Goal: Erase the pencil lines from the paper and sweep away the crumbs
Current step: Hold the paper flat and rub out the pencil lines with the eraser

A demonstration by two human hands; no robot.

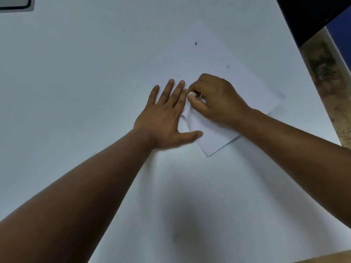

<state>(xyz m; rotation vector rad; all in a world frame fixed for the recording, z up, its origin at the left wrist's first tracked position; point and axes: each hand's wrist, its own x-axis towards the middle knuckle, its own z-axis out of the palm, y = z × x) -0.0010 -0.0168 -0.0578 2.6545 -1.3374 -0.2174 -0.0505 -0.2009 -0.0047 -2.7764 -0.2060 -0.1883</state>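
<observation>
I see the paper (218,73) lying skewed on the white counter (76,82), toward 1 o'clock. My left hand (167,118) lies flat with fingers spread, pressing its 9 o'clock edge. My right hand (214,99) pinches a small white eraser (192,94) against the sheet. Dark crumbs (195,43) sit at 12 o'clock. No readable writing

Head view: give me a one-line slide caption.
Left hand pins the paper flat while right hand rubs an eraser across it.
</observation>
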